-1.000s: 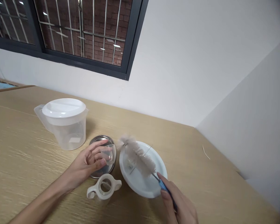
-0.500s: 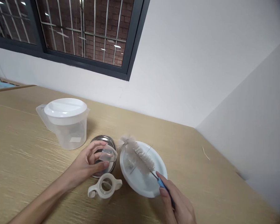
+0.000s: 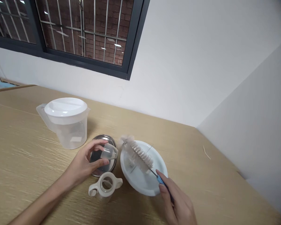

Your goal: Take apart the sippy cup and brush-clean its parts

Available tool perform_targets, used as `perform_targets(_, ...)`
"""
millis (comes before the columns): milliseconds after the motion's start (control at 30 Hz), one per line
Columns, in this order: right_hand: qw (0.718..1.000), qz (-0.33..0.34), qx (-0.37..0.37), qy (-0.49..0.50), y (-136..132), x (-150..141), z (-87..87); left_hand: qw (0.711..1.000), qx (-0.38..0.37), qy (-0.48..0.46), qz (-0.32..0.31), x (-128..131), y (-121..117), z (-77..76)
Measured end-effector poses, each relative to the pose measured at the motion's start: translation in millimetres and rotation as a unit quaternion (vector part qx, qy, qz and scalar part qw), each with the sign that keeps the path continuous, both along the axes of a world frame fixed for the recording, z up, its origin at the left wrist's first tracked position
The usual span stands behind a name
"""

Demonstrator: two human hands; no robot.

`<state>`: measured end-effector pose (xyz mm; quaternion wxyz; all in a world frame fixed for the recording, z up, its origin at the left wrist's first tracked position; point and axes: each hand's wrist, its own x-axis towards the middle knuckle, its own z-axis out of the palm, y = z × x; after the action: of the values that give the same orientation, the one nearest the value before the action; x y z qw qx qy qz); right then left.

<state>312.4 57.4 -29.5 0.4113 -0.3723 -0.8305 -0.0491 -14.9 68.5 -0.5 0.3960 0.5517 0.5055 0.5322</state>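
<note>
1. Holding a small clear cup (image 3: 109, 151), the left hand (image 3: 84, 161) is curling only partway, thumb on the near side, fingers on the far side; the cup is lying tipped sideways in that light grip.
2. The cup is hanging over the right part of a round metal tin (image 3: 97, 155), its narrower end reaching about to the tin's right rim.
3. The right hand (image 3: 176, 197) is wrapping closely round the blue handle of a brush (image 3: 142, 157).
4. The bristles are slanting far and left over a pale bowl (image 3: 152, 186), their tip passing the bowl's far-left edge beside a narrow gap next to the tin.
5. A two-handled bottle (image 3: 103, 192) is standing just near of the tin, tightening the room between tin and bowl.
6. A lidded jug (image 3: 71, 131) is standing just beyond the tin's far-left side.
7. The table (image 3: 189, 150) is stretching widely rightward from the bowl, meeting the wall (image 3: 166, 62) along its far edge; a thin pale strip (image 3: 206, 153) is lying there.
</note>
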Motion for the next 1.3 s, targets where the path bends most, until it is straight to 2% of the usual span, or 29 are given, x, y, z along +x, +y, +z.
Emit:
perform_targets(133, 1.000, 0.001, 0.007, 0.023, -4, 3, -4.2, 0.993, 0.054, 0.098, 0.024, -3, 0, -3.5)
perform_targets(333, 0.998, 0.054, -0.029, -0.008, -5, 1, -2.3, 0.967, 0.160, 0.196, 0.039, -6, -1, -10.5)
perform_targets(567, 1.000, 0.001, 0.011, 0.026, -3, 4, 6.9, 0.944, 0.212, 0.247, 0.052, -4, 0, -10.8)
perform_targets(767, 0.999, 0.042, -0.005, 0.015, -9, 1, 7.0, 0.941, 0.212, 0.255, 0.066, -5, -3, -9.7)
perform_targets(867, 0.999, 0.030, -0.020, 0.005, -6, 1, 5.4, 0.943, 0.205, 0.255, 0.066, -6, -3, -9.9)
perform_targets(1100, 1.000, -0.011, 0.004, 0.024, -3, 7, 3.1, 0.952, 0.153, 0.252, 0.081, -4, -5, -5.8)
perform_targets(1300, 0.999, 0.044, -0.004, 0.017, -9, 3, 6.7, 0.968, 0.104, 0.215, 0.072, -3, -6, -2.8)
